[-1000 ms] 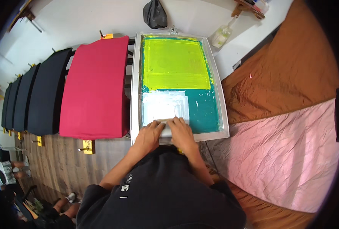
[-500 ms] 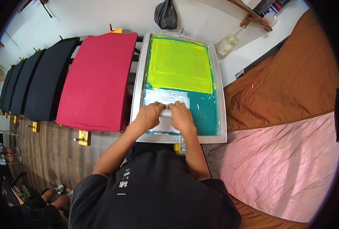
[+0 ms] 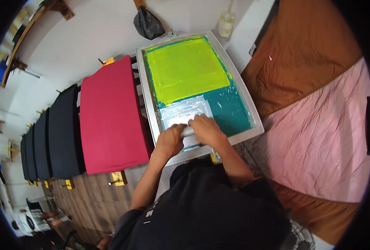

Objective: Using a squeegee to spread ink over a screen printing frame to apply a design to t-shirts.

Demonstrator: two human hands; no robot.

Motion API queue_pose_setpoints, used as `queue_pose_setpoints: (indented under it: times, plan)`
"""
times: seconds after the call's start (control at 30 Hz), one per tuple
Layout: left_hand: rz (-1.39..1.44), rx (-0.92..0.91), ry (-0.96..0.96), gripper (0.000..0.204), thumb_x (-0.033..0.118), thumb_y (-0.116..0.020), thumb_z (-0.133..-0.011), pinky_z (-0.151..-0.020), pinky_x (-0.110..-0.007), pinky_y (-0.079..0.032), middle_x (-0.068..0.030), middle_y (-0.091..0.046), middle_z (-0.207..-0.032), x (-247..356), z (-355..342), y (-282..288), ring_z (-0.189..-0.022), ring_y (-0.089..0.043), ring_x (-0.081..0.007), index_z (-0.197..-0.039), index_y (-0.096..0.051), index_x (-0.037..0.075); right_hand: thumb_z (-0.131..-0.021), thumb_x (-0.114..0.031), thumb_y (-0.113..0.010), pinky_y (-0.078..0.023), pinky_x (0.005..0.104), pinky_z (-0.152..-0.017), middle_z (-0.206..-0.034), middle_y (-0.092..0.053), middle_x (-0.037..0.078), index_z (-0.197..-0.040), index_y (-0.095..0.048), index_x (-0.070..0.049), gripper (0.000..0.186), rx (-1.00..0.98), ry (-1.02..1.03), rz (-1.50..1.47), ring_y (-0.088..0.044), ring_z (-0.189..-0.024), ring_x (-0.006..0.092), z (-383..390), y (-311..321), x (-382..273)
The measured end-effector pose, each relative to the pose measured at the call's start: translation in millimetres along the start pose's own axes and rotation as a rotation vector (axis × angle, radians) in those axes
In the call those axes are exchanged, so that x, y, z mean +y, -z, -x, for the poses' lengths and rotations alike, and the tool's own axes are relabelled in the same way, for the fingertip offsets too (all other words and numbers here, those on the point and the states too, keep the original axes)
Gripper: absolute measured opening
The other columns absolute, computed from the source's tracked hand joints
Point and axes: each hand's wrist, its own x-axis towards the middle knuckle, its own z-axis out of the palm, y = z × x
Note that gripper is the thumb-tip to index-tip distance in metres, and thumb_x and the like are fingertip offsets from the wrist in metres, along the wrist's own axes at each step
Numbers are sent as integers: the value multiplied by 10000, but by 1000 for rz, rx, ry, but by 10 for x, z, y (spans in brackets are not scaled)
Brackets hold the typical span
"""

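Both my hands grip a pale squeegee [image 3: 188, 131] over the near part of a screen-printing frame [image 3: 255, 126]. My left hand [image 3: 170, 141] is wrapped round its left part, and my right hand [image 3: 206, 130] closes over its right part. Most of the squeegee is hidden under my fingers. Just beyond them, streaky white ink [image 3: 185, 109] covers a patch of the screen. The mesh around it is teal [image 3: 234, 109], with a large yellow-green rectangle [image 3: 185, 68] on the far part.
Left of the frame stands a padded board with red fabric [image 3: 110, 121], then several boards with black fabric [image 3: 64, 133] in a row. Brown and pink sheeting [image 3: 314, 133] hangs at the right. A black bag [image 3: 148, 24] hangs on the wall behind.
My hands have drawn the squeegee nearer my body, and more of the white patch shows beyond them. The whole view has turned, so the frame and boards appear tilted.
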Motion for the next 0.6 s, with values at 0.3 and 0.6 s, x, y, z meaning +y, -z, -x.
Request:
queue_pose_setpoints:
  times: [0.3, 0.6]
  plan:
    - [25, 115, -31, 592, -117, -506, -677, -987, -447, -452, -233, -550, -1267, 209, 128, -625, -1156, -534, -422, -1253, -546, 16, -763, -53, -598, -498, 446, -805, -1140, -557, 145, -1063, -614, -32, 301, 220, -20, 69, -504, -1146, 307, 406, -510, 269]
    - [66, -134, 92, 419, 107, -667, -820, -801, -434, -512, -221, -650, -1071, 422, -129, -268, -941, -634, -407, -1226, -579, 56, -789, -62, -595, -474, 479, -814, -1003, -618, 135, -932, -670, -43, 163, -127, -59, -4, -576, -1019, 314, 215, 24, 408]
